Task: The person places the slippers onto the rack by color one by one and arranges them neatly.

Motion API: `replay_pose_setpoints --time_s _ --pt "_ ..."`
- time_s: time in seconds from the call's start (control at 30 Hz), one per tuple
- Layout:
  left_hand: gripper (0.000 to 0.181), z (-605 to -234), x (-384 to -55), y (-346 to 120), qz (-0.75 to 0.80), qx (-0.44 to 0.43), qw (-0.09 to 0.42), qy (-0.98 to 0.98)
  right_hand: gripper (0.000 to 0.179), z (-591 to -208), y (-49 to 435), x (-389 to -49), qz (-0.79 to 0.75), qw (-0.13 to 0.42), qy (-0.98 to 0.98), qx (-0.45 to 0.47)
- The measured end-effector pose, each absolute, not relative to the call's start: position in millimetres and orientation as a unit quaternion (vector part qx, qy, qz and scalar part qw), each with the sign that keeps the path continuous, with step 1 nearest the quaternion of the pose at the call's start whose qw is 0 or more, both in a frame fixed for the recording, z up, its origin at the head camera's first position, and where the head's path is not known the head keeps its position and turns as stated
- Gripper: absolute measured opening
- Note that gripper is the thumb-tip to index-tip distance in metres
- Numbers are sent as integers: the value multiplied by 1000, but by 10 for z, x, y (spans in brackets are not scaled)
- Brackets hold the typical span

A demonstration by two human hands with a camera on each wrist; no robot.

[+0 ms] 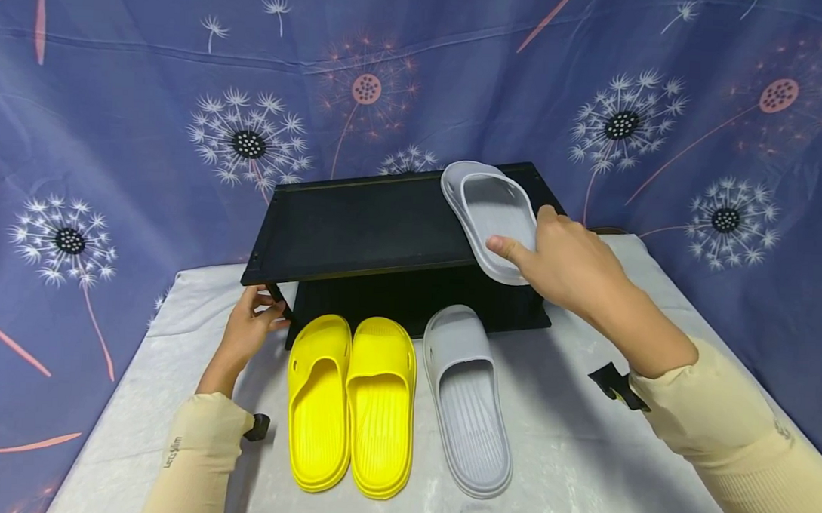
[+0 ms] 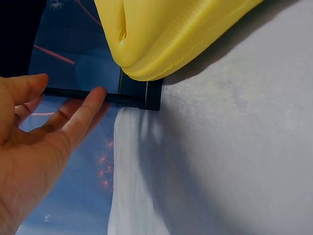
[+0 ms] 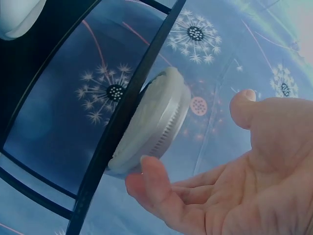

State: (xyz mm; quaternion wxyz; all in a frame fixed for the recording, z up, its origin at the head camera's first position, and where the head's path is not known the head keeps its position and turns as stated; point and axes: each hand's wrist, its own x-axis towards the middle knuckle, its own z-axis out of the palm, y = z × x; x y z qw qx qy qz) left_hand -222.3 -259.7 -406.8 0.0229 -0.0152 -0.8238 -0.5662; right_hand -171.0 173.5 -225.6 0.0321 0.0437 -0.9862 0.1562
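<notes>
One grey slipper (image 1: pixel 490 218) up on top of black rack (image 1: pixel 358 224), right hand (image 1: pixel 567 266) w/ relaxed fingers touching its heel (not gripping). Left hand (image 1: pixel 248 330) pinching rack's front leg. Left on cloth (image 1: pixel 581 459): second grey slipper (image 1: pixel 467 398), yellow pair (image 1: pixel 351 402).

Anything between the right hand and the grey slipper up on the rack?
Nothing visible. The right hand is already at the grey slipper on the black rack's top shelf, fingertips touching its near end. The shelf's left part looks bare.
</notes>
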Motion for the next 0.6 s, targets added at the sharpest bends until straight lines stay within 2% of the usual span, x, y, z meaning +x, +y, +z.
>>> replay_pose_setpoints --time_s 0.23,0.43,0.6 --pt "47 -4054 -2220 -2589 -565 -15 23 -825 103 -2258 1732 -1590 165 26 -985 35" --pt "46 -4055 -2218 -2589 -567 -13 22 -823 115 -2259 1723 -1493 181 7 -983 26" --pt "45 -4057 -2215 -2579 -571 -13 22 -821 113 -2287 1726 -1406 186 5 -982 26"
